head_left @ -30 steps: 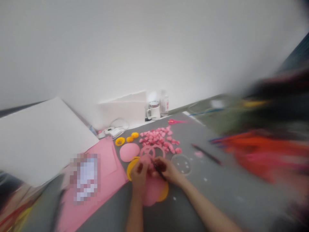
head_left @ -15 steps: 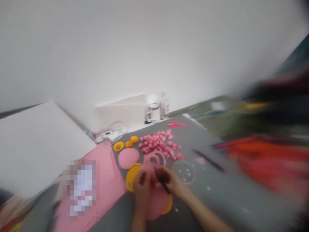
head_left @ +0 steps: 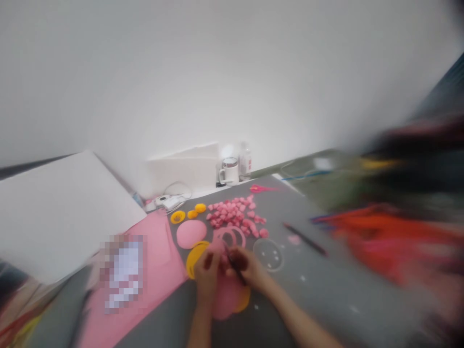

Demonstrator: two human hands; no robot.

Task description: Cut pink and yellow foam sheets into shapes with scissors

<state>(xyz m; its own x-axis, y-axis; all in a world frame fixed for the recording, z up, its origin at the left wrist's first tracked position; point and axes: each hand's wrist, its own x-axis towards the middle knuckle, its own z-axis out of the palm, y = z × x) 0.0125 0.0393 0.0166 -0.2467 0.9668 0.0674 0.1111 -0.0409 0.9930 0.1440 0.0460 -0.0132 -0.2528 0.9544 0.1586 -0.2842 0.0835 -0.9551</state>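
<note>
My left hand (head_left: 206, 270) is closed in a pinch at a pink piece (head_left: 218, 245), thin like paper or felt. My right hand (head_left: 250, 270) is closed round a slim dark tool (head_left: 236, 269), slanted with its tip at that piece; blur hides its exact kind. Below the hands lie pink round pieces (head_left: 226, 302), with a yellow disc (head_left: 243, 298) showing from under them. Left of my left hand are yellow discs (head_left: 195, 261). Pink rings (head_left: 237, 235) lie just beyond my fingers, near a heap of small pink puffy pieces (head_left: 232, 212).
A pink oval (head_left: 191, 234), small yellow pieces (head_left: 177, 217) and pink sheets (head_left: 159, 261) lie to the left. On the right are a clear disc (head_left: 268, 255), a dark pen-like stick (head_left: 306, 239) and orange-red material (head_left: 373, 237). Pink scissors (head_left: 263, 188), a mug (head_left: 229, 171) and a bottle (head_left: 245, 162) stand farther back.
The view has shifted slightly, so the tabletop things sit a little further left and higher. Both hands stay together at the pink piece, the dark tool still in the right.
</note>
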